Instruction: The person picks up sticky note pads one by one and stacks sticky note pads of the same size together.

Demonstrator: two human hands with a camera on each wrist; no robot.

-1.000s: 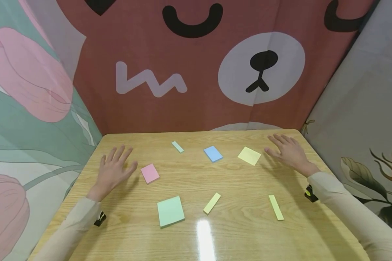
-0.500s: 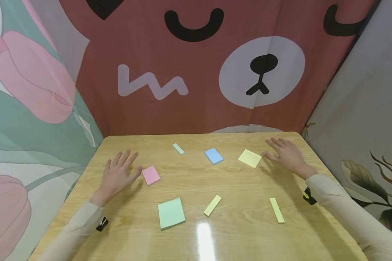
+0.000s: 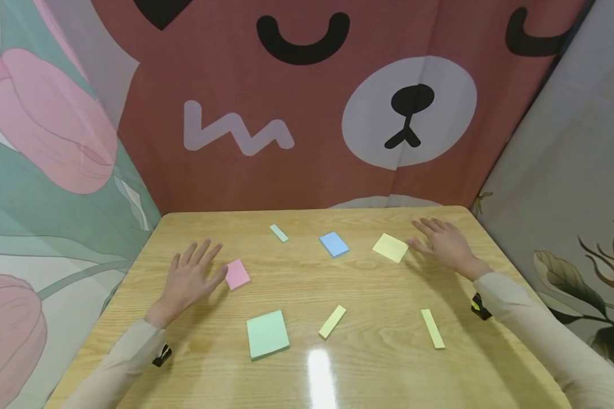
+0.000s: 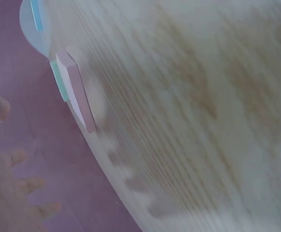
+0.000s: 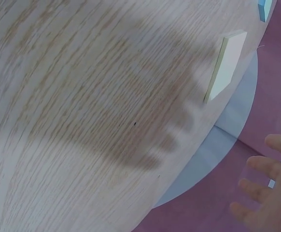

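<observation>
My left hand (image 3: pixel 190 279) hovers over the left side of the table, fingers spread and holding nothing. Its thumb overlaps the left corner of a pink sticky-note pad (image 3: pixel 238 275) in the head view; the left wrist view shows that pad (image 4: pixel 77 92) lying on the wood below the hand. On the far right, my right hand (image 3: pixel 447 245) is raised above the surface with fingers extended, also holding nothing. The thumb tip is right at the edge of a pale yellow sticky-note pad (image 3: pixel 390 248). That pad (image 5: pixel 226 65) lies flat in the right wrist view, beside the hand's shadow.
A blue pad (image 3: pixel 334 244) and a narrow mint strip pad (image 3: pixel 278 233) lie toward the back. Closer are a large mint pad (image 3: pixel 268 335), a yellow strip pad (image 3: pixel 332 322) and another yellow strip pad (image 3: pixel 432 329). Printed cloth (image 3: pixel 312 176) hangs behind the wooden table (image 3: pixel 378 363).
My left hand has moved right, toward the pink pad. The right hand has shifted slightly left, toward the yellow pad. The pads have stayed put on the table.
</observation>
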